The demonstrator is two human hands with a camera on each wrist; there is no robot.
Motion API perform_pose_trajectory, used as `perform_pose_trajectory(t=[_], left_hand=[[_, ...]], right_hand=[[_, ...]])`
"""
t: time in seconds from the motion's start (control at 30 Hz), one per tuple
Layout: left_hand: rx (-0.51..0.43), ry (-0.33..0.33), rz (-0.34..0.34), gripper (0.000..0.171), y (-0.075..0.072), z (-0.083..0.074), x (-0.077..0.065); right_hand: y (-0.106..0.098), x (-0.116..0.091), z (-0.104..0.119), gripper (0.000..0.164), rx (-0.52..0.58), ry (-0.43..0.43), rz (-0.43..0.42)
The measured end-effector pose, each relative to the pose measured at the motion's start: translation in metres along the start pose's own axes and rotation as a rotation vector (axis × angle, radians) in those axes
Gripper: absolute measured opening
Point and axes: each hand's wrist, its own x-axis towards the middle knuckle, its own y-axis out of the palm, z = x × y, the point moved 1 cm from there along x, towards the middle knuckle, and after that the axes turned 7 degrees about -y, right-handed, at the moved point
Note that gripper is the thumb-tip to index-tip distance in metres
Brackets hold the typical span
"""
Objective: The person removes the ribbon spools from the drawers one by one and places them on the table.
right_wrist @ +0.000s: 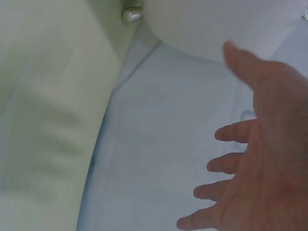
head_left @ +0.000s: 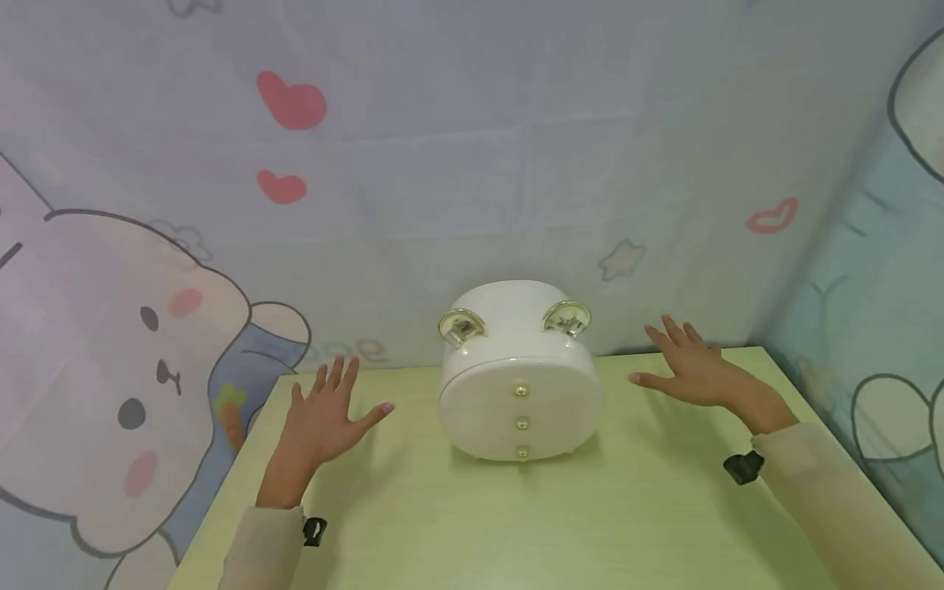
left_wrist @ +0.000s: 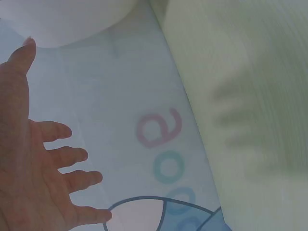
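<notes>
A white rounded box (head_left: 520,418) stands at the back of the table, with a column of 3 gold knobs down its front. Two gold-rimmed, ear-like pieces stick out near its top. To the left of the box, my left hand (head_left: 322,426) hovers over the table with fingers spread, touching nothing. On the other side, my right hand (head_left: 693,373) is also held apart from the box, fingers spread and thumb pointing toward it. Both wrist views show the palms bare, with the box's white side (left_wrist: 67,19) beyond the left thumb and a small metallic foot (right_wrist: 132,14) under the box.
The pale green-yellow table (head_left: 472,524) backs onto a hanging cloth (head_left: 457,180) printed with hearts and a cartoon rabbit. Another printed cloth (head_left: 878,328) hangs along the right side. Small black devices (head_left: 314,531) sit at both wrists.
</notes>
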Motion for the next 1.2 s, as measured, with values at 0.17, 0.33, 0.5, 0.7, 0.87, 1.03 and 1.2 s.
perform_pose_trajectory(t=[0.17,0.33,0.5,0.7,0.87,1.03,1.2], left_hand=[[-0.067,0.067,-0.072,0.099,-0.003,-0.01,-0.006],[-0.191,0.096,-0.105,0.086,-0.011,-0.028,-0.013],[-0.36,0.144,-0.134,0.067,-0.024,-0.052,-0.025],[-0.356,0.282,-0.255,0.043,-0.035,-0.078,-0.038],[-0.288,0.411,-0.381,0.03,-0.038,-0.094,-0.047],[-0.256,0.522,-0.471,0.029,-0.041,-0.109,-0.052],[-0.23,0.59,-0.484,0.029,-0.04,-0.12,-0.054]], right_hand=[[-0.006,0.001,0.012,0.08,-0.064,-0.119,-0.113],[-0.012,-0.001,0.029,0.063,-0.074,-0.171,-0.225],[-0.018,-0.004,0.045,0.049,-0.057,-0.227,-0.318],[-0.02,-0.012,0.063,0.037,-0.043,-0.281,-0.377],[-0.022,-0.021,0.075,0.031,-0.064,-0.349,-0.431],[-0.026,-0.025,0.087,0.026,-0.082,-0.419,-0.452],[-0.026,-0.024,0.095,0.026,-0.098,-0.458,-0.438]])
